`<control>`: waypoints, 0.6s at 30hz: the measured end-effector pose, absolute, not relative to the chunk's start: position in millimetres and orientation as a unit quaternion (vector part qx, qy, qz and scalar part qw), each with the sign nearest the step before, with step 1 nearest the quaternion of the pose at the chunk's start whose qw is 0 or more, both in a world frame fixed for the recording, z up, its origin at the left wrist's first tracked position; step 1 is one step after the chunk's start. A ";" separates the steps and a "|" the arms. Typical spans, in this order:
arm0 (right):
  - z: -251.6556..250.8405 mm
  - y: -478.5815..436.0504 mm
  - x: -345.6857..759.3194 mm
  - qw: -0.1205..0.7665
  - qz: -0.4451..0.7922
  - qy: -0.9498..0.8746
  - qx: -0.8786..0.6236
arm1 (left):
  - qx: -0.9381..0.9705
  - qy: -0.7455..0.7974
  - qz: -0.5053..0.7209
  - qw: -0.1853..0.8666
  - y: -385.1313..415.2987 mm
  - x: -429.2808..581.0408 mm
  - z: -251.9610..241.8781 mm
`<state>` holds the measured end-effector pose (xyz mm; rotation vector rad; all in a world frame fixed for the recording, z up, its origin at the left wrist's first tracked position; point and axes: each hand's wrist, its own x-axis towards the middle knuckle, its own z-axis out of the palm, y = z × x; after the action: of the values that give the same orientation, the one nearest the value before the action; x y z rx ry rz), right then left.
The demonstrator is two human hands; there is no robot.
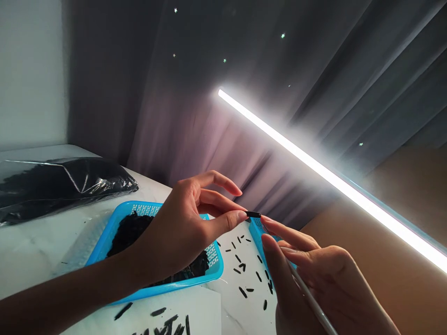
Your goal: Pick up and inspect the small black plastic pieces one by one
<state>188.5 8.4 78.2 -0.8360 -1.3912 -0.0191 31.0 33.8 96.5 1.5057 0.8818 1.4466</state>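
My left hand (pixel 188 228) pinches a short black strip (pixel 253 214) between thumb and fingertips, holding it up above the table. The other end of the strip meets the index fingertip of my right hand (pixel 314 274). A slim silver tool (pixel 309 298) lies in my right hand's closed grip, its thin tip close to the strip; its exact kind is not clear. Below my left wrist stands a blue basket (pixel 174 287) heaped with black pieces (pixel 131 229). A second blue basket (pixel 257 230) is partly hidden behind my right hand.
Loose black strips (pixel 242 292) are scattered over the white table (pixel 232 321). More lie on a white sheet (pixel 209 309) at the front. A clear plastic bag (pixel 70 184) of black material rests at the left. A bright tube light (pixel 314 167) slants before a grey curtain (pixel 226 28).
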 end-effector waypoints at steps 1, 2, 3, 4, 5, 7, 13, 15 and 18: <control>78.5 8.1 188.4 0.688 -0.008 -0.622 -0.374 | 0.602 0.350 0.577 0.428 34.0 30.8 96.4; 78.9 7.8 188.5 0.687 -0.005 -0.622 -0.375 | 0.602 0.348 0.575 0.431 34.0 30.6 96.3; 79.2 7.4 188.5 0.687 -0.003 -0.623 -0.374 | 0.603 0.346 0.574 0.434 33.7 30.5 96.2; 79.6 7.0 188.6 0.688 0.000 -0.623 -0.373 | 0.603 0.344 0.572 0.436 33.1 30.4 96.4; 79.9 6.7 188.6 0.689 0.002 -0.623 -0.370 | 0.604 0.342 0.571 0.438 32.3 30.3 96.6; 80.5 6.5 188.3 0.691 0.003 -0.625 -0.364 | 0.607 0.338 0.569 0.440 30.7 30.0 97.7; 81.7 8.5 190.4 0.676 -0.034 -0.624 -0.390 | 0.704 0.397 0.546 0.218 51.4 19.9 90.2; 82.4 8.8 194.6 0.661 -0.047 -0.614 -0.428 | 0.729 0.439 0.525 0.026 69.8 8.7 76.9; 84.3 9.0 204.1 0.604 -0.048 -0.606 -0.515 | 0.782 0.480 0.398 0.010 90.9 -16.4 47.0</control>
<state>204.1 9.0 84.3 -1.1907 -1.4035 -0.1114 -16.4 90.9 47.0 2.4415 1.4981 1.2430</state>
